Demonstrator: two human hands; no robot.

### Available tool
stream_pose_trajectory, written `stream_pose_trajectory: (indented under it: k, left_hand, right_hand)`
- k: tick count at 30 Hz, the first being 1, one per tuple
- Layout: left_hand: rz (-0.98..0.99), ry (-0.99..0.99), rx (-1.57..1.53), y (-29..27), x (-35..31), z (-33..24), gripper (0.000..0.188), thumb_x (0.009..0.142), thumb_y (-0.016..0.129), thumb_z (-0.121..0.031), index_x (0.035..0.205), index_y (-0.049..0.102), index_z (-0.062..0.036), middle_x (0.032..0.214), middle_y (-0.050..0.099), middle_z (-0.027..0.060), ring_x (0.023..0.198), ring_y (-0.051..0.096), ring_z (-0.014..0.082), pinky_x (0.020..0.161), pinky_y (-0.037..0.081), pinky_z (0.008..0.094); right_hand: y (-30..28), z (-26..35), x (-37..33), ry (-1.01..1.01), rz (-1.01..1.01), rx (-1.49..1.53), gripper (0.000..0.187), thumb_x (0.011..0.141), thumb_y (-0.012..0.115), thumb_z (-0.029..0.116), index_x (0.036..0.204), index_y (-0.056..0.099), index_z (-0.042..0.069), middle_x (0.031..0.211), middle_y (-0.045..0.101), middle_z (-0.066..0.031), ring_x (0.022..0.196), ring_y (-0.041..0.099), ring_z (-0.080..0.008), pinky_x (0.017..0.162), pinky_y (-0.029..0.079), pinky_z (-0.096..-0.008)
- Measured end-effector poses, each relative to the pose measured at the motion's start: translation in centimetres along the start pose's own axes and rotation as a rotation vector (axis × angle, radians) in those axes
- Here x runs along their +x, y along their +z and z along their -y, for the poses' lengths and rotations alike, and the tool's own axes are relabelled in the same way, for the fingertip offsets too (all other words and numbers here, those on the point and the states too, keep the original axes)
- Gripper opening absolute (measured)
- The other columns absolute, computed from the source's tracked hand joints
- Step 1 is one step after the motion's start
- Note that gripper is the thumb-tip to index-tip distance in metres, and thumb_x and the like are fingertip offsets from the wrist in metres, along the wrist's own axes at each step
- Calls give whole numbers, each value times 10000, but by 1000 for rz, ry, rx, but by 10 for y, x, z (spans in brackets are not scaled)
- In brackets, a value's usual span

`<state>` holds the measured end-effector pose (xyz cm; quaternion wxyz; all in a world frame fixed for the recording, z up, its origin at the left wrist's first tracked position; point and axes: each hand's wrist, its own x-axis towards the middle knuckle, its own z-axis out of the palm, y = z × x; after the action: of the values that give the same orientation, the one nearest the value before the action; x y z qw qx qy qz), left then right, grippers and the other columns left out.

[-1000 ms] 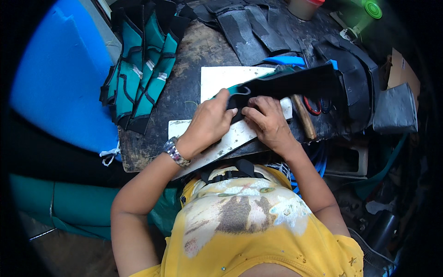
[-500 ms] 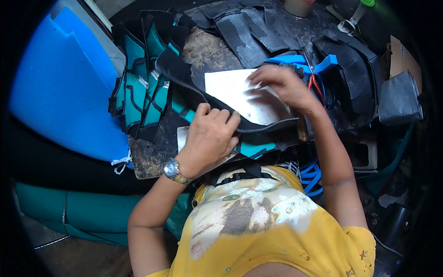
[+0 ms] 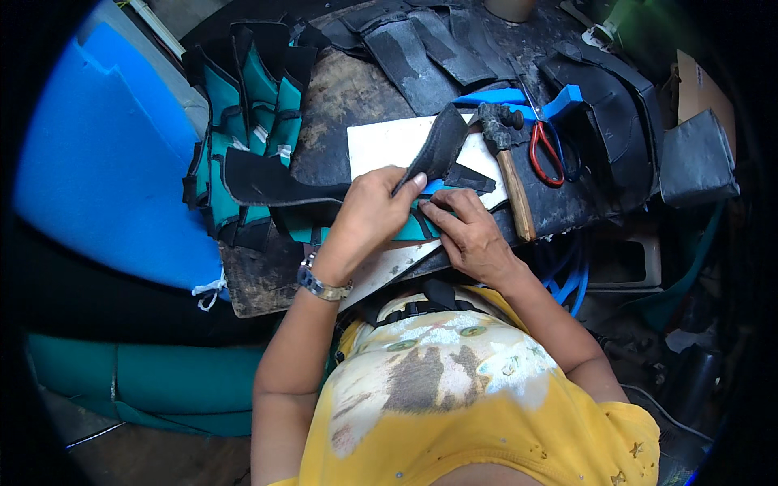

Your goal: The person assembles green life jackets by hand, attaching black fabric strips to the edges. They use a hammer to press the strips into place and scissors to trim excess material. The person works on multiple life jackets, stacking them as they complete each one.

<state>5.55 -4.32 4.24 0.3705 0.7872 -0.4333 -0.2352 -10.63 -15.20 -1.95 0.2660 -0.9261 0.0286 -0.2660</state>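
Bright daylight from above, soft shadows, sharp centre, fisheye bending, dark rim.

head cam | worn, looks straight down, close over workbench (image 3: 340, 89) | single fisheye view

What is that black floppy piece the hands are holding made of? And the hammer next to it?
The black floppy piece looks like soft foam-backed fabric or thin leather: matte and fuzzy, bending where the left hand pinches it, with the right hand beside. The hammer seems to have a pale wooden handle, with visible grain colour, and a dark, dull metal head.
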Motion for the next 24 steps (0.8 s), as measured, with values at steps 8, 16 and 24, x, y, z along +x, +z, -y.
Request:
stream_pose_trajectory:
  k: [8,16,24]
  left_hand:
    - [5,-211,-47,-8,14,-5,609,1019,503,-437,797,633,115,607,539,269,557,552,262,610,476,427]
    - [-20,-165,-102,-7,8,4,609,1030,487,-417,718,532,105,562,398,208,537,385,213,558,406,433]
    - [-64,-133,-108,3,-7,5,586,1034,491,-383,710,520,105,574,355,209,516,374,223,542,388,438]
  right_hand:
    - [-1,6,3,91,55,-6,520,761,700,-23,1274,628,15,1207,499,-199,1103,535,-353,980,477,-436]
    - [6,14,9,193,21,-34,458,775,677,-24,1230,641,3,1164,503,-196,1048,534,-353,931,480,-439]
    - [-1,5,11,148,-4,98,387,785,655,-61,1169,669,-17,1127,511,-191,992,554,-319,906,497,-414]
